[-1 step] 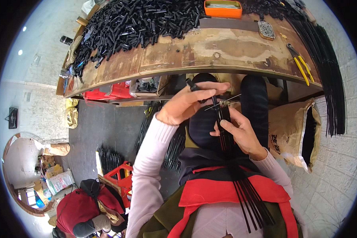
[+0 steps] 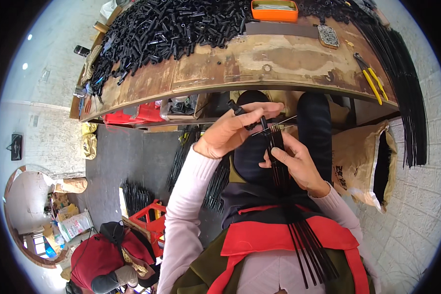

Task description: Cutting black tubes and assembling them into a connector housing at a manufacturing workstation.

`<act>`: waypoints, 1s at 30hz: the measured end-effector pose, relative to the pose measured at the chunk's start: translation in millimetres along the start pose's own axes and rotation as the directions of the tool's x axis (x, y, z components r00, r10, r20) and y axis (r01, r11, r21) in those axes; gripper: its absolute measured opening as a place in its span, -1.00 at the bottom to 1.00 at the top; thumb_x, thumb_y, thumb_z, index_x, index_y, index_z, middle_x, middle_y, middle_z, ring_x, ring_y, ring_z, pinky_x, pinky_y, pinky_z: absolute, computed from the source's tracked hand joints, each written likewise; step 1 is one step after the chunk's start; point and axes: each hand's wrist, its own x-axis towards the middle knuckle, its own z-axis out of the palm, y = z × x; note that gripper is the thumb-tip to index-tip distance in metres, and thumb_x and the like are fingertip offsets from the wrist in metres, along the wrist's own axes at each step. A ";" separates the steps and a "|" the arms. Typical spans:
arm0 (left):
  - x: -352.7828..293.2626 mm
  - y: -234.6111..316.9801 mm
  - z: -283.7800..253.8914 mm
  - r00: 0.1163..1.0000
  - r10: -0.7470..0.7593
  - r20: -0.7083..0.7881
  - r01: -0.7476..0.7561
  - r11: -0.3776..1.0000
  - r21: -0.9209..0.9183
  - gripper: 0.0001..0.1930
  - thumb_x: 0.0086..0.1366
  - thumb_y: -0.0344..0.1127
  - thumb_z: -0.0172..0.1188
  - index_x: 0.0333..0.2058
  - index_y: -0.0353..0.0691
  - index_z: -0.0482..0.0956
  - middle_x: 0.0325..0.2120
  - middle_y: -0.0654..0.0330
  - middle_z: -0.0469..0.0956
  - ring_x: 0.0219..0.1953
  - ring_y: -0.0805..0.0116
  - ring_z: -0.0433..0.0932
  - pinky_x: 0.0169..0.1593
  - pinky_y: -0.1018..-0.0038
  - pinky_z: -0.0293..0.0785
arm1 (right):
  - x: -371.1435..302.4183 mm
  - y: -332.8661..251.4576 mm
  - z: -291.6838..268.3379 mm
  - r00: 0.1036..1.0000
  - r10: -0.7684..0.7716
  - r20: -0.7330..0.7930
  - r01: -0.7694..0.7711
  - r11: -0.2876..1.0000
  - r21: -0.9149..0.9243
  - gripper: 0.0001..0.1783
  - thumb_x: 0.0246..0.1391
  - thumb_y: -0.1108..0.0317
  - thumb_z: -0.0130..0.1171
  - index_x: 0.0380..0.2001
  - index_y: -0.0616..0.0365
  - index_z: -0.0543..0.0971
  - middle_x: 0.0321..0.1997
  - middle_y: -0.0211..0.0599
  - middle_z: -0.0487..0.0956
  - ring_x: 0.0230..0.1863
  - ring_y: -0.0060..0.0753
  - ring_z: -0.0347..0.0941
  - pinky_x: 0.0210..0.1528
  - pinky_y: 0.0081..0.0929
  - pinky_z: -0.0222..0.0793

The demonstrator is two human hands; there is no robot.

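Observation:
My right hand [image 2: 299, 161] is closed round a bundle of thin black rods [image 2: 306, 240], whose far ends trail down over my red and dark apron. Just beyond it, my left hand [image 2: 232, 128] is closed on small black tubes. One black tube [image 2: 236, 107] pokes out past its fingers on the left. Another short black tube [image 2: 264, 121] sits between the left fingertips, in line with the upper end of a rod; whether it is fitted on the rod I cannot tell. Thin pale sticks cross behind the rod ends.
A wooden workbench [image 2: 210, 68] spans ahead, with a big heap of black tubes [image 2: 166, 32], an orange tin [image 2: 274, 11], yellow-handled pliers [image 2: 371, 81] and long black rods [image 2: 409, 98]. A brown sack [image 2: 360, 161] stands at right. Another person [image 2: 110, 255] is at lower left, near a red crate [image 2: 152, 220].
My left fingers and the tubes they hold have shifted slightly, and more of the short tube near the rod ends shows. My right hand and the bundle stay almost still.

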 end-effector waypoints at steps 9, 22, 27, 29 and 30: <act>8.2 12.9 15.1 0.983 -0.160 0.089 0.133 0.958 0.255 -0.38 0.32 -0.03 0.19 0.21 -0.33 0.36 0.27 -0.03 0.27 0.31 0.16 0.26 0.36 0.28 0.11 | -0.7 -3.4 1.1 0.999 0.018 0.037 -0.017 0.999 -0.036 -0.61 0.28 0.43 0.04 0.15 0.30 0.35 -0.29 -0.28 0.50 -0.28 -0.48 0.47 -0.01 -0.23 0.56; -7.7 -11.0 12.6 0.887 0.302 -0.349 -0.232 0.946 0.229 -0.55 0.31 -0.26 0.25 0.10 -0.32 0.43 -0.17 0.10 0.61 -0.14 0.34 0.60 -0.01 0.49 0.49 | -2.2 -5.4 5.5 0.999 0.015 -0.033 -0.015 1.000 -0.011 -0.60 0.28 0.40 0.06 0.14 0.30 0.36 -0.29 -0.27 0.50 -0.28 -0.47 0.48 -0.02 -0.23 0.56; -7.4 -22.7 15.2 0.920 0.186 -0.344 -0.168 0.982 0.081 -0.46 0.31 -0.20 0.25 0.17 -0.30 0.33 -0.19 0.13 0.59 -0.12 0.31 0.59 0.04 0.42 0.47 | -1.8 -4.0 8.0 0.999 0.000 -0.050 0.000 1.000 0.007 -0.58 0.29 0.40 0.06 0.16 0.29 0.35 -0.27 -0.26 0.50 -0.28 -0.47 0.48 -0.02 -0.22 0.56; -4.2 -21.6 12.0 0.911 0.244 -0.332 -0.198 0.966 0.166 -0.50 0.30 -0.18 0.28 0.12 -0.27 0.39 -0.19 0.23 0.60 -0.08 0.44 0.54 0.03 0.50 0.42 | -1.3 -3.3 5.2 0.999 0.002 -0.048 -0.001 1.000 0.008 -0.58 0.29 0.39 0.06 0.16 0.28 0.35 -0.27 -0.26 0.50 -0.27 -0.47 0.49 -0.02 -0.23 0.56; -5.8 -18.6 10.8 0.922 0.209 -0.327 -0.175 0.976 0.131 -0.50 0.30 -0.17 0.27 0.12 -0.24 0.38 -0.16 0.24 0.59 -0.02 0.45 0.51 0.06 0.49 0.38 | -1.7 -2.9 4.5 0.999 0.003 -0.042 -0.003 1.000 0.009 -0.58 0.29 0.39 0.06 0.17 0.28 0.35 -0.26 -0.26 0.50 -0.27 -0.47 0.49 -0.02 -0.23 0.56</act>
